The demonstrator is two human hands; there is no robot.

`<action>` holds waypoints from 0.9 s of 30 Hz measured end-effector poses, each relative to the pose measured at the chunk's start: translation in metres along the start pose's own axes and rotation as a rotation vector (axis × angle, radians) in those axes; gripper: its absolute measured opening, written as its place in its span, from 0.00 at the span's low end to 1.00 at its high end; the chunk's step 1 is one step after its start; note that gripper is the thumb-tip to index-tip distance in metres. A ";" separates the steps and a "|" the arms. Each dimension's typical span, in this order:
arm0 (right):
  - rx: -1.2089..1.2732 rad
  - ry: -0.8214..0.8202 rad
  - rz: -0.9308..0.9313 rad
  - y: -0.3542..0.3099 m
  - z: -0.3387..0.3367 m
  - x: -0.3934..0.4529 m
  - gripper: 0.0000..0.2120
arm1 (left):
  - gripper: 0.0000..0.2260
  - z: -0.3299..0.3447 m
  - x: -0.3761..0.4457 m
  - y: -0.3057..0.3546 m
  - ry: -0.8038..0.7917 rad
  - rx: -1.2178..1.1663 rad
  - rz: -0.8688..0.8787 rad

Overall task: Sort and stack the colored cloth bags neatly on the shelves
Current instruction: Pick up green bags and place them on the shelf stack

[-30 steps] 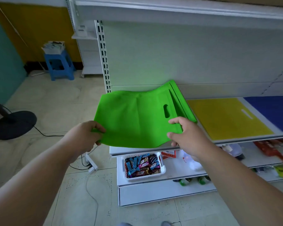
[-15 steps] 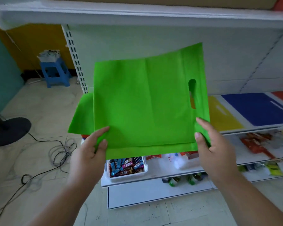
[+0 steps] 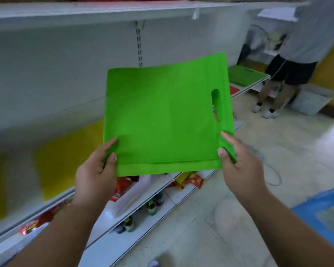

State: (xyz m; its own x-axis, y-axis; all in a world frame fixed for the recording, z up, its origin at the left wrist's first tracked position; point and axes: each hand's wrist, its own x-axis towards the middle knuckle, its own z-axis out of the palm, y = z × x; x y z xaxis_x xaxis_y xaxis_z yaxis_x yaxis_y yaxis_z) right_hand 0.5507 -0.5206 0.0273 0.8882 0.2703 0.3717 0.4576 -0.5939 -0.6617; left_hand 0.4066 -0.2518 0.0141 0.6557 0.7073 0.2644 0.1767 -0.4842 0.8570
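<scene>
Left grip: the left hand (image 3: 96, 170) pinches the lower left corner of the flat bright-green non-woven cloth bag (image 3: 162, 120), thumb on the near face, the other fingers curled behind the edge.
Right grip: the right hand (image 3: 237, 160) pinches the lower right corner, thumb on the front, with the fabric bunched under it.
Bag: held up in the air between both hands at the centre of the view, nearly upright, its top leaning slightly to 1 o'clock; an oval handle cut-out sits near its right edge, and a folded hem runs along the bottom.
Behind the bag: a white metal shelf unit (image 3: 66, 54) with a slotted upright at 12 o'clock.
Shelf at 9 o'clock: a flat yellow cloth bag (image 3: 66, 157) lies on the white shelf board; the picture is blurred here.
Lower shelves at 6 to 7 o'clock: red snack packets (image 3: 123, 186) and dark bottles with green caps (image 3: 151, 207).
Far shelf at 2 o'clock: a stack of green cloth bags (image 3: 245, 75) lying flat.
Another person (image 3: 297, 54): stands at 2 o'clock in dark shorts and white shoes, beside the far shelf.
Floor at 4 o'clock: a blue plastic crate (image 3: 322, 214) on pale tiles.
</scene>
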 end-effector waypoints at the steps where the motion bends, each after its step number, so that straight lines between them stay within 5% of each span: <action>1: -0.020 0.021 0.020 0.016 -0.007 0.011 0.20 | 0.19 0.023 0.011 0.007 -0.033 -0.002 0.013; 17: -0.109 0.342 0.392 0.275 -0.129 0.204 0.20 | 0.16 0.412 0.164 0.163 -0.397 -0.084 0.185; 27: -0.082 0.122 0.263 0.442 -0.192 0.394 0.20 | 0.17 0.593 0.206 0.235 -0.223 0.014 0.094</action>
State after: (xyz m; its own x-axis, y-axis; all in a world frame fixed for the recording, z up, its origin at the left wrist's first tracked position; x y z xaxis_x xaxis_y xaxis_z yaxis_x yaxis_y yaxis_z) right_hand 1.0949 -0.8222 0.0057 0.9620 0.0092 0.2730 0.2032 -0.6920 -0.6927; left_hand 1.0184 -0.5255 0.0071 0.8154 0.5282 0.2369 0.1164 -0.5505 0.8267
